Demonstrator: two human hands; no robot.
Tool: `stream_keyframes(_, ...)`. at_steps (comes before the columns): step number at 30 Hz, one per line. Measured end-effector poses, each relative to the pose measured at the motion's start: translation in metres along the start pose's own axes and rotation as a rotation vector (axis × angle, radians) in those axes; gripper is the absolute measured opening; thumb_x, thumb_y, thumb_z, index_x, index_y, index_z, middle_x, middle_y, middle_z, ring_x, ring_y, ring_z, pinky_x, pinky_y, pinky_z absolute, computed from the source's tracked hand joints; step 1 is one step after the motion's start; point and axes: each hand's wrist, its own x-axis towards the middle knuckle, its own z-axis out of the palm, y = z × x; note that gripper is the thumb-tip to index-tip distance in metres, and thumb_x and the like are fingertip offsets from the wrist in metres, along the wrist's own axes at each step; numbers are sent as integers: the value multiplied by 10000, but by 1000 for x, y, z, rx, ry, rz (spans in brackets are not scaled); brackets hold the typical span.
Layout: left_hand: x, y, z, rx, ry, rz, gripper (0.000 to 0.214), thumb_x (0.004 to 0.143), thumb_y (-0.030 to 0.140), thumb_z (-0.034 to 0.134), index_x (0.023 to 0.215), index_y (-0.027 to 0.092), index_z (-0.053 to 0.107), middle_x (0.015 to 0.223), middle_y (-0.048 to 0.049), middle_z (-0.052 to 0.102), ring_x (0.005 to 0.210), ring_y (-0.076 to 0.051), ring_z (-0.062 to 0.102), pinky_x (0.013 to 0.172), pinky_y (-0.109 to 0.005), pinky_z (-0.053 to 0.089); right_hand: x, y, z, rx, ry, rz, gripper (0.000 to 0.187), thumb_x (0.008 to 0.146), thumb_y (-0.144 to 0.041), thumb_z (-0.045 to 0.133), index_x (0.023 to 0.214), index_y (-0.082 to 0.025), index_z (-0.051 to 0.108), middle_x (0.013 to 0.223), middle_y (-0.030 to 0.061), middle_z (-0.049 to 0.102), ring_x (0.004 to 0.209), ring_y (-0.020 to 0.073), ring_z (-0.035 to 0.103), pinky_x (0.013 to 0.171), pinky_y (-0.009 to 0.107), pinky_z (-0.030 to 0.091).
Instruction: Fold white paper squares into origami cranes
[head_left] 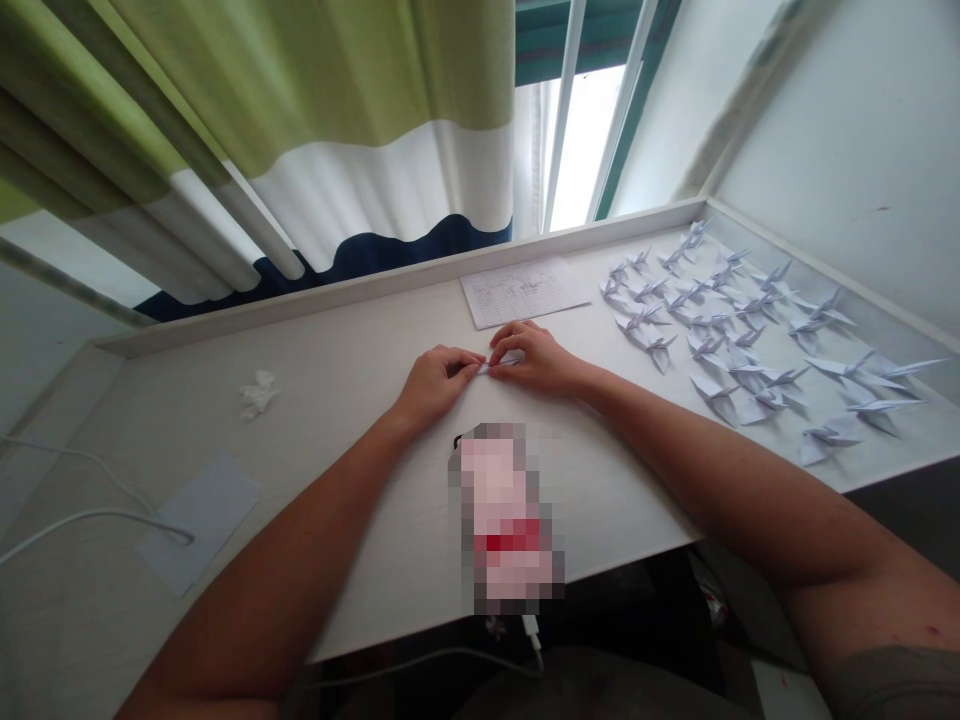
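Near the middle of the white desk (360, 370), my left hand (442, 378) and my right hand (534, 358) meet over a small folded piece of white paper (486, 368). The fingertips of both hands pinch it, the left at its left end and the right at its right end. Most of the paper is hidden by my fingers, so its folded shape does not show clearly. To the right stand several white paper cranes (705, 318) in loose rows. A printed sheet (525, 290) lies just beyond my hands.
A blurred-out pinkish object (499, 490) lies in front of me, with a white cable plug (531, 626) at its lower end. Crumpled tissue (257, 396) and a plain paper sheet (202, 520) lie to the left, with a white cable (97, 515) across the sheet. A raised rim (390, 272) borders the desk's back.
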Motion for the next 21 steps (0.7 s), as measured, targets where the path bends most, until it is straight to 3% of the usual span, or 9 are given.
stream_keyframes(7,1,-1,3,-149,2,-54,115,851,243,749,895,191,842,1081,-103,849,1024,-266,788,1055,-440,592,5,-4,6,-6,25,84,94,869,-310,770,798,-262,808,1220,59,756,1271,332,609,1167,557,378)
stream_keyframes(21,2,5,0,-114,-8,-80,134,830,205,713,867,196,842,1062,-99,852,1014,-266,790,1041,-427,592,9,-9,10,-12,68,160,129,846,-271,747,722,-250,774,1179,64,766,1226,324,630,1147,557,413)
